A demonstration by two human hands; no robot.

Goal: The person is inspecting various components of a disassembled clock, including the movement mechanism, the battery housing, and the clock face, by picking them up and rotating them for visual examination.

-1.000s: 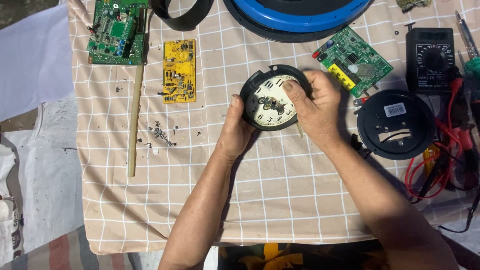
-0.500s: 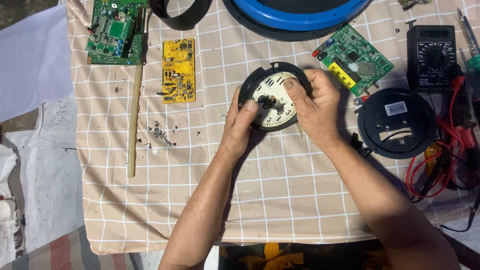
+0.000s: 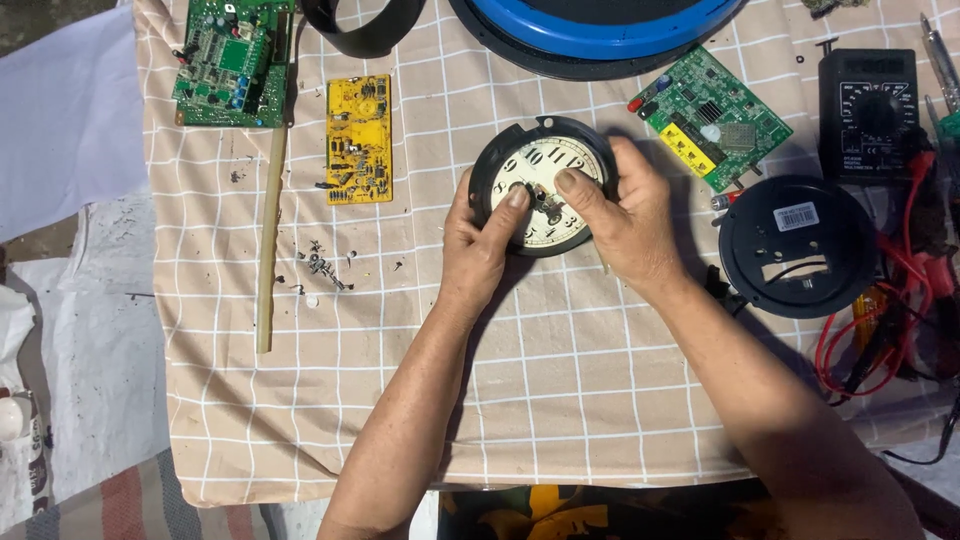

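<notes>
**Both hands on a round clock, face up at the upper middle of the frame**

The clock [image 3: 545, 185] lies flat on the checked cloth [image 3: 560, 400], its pale dial turned up to the camera in a black round case. Being round, it has no long axis; the dial's top numeral points toward the upper edge of the frame, tipped a little right.

The left hand [image 3: 480, 245] cups the clock's lower left rim, with its thumb pressed on the dial near the centre. The right hand [image 3: 620, 215] wraps the right rim, thumb also reaching in to the centre.

Right of them lies a black round back cover [image 3: 797, 245]. A yellow circuit board [image 3: 360, 138] sits to the left, and small screws [image 3: 322, 265] are scattered below it.
</notes>
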